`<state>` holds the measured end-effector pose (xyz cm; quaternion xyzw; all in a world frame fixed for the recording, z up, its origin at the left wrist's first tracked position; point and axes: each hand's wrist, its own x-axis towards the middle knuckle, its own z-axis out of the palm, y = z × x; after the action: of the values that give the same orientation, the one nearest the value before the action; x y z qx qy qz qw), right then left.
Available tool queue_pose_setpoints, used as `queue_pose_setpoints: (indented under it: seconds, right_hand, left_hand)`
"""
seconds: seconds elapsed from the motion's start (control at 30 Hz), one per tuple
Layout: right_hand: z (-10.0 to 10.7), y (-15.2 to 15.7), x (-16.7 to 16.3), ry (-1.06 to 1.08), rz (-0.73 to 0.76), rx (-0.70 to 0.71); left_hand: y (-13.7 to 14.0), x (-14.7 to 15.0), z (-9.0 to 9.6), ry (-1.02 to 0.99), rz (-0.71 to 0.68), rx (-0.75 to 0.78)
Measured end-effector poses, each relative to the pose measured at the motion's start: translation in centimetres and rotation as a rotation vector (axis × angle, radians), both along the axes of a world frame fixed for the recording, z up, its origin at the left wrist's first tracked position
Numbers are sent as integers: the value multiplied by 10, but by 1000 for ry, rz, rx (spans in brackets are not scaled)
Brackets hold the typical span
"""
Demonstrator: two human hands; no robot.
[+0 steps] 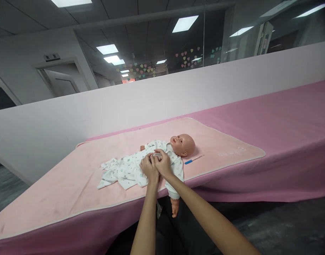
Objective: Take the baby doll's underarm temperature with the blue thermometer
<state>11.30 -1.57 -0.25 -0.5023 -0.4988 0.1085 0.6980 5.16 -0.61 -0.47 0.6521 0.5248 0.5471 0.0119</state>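
A baby doll lies on its back on a peach mat, its head toward the right. It wears a white printed top and matching trousers. Over the doll's chest, my left hand and my right hand meet, fingers closed in a pinch on the front of the top. A small whitish bit shows between the fingertips; its exact part is hard to make out. One doll arm hangs over the near edge. Beside the head rests a thin thermometer-like stick with a blue end.
Pink cloth covers the long table and drapes down its front. A low white wall runs along the back, with glass panels bearing heart stickers above it. The table's near edge lies under my forearms.
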Motion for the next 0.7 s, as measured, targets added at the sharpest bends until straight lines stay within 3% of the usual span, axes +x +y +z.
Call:
queue_pose_setpoints:
  seconds: [0.7]
  right_hand:
    - [-1, 0, 0, -42, 0, -16]
  left_hand:
    - [1, 1, 0, 34, 31, -6]
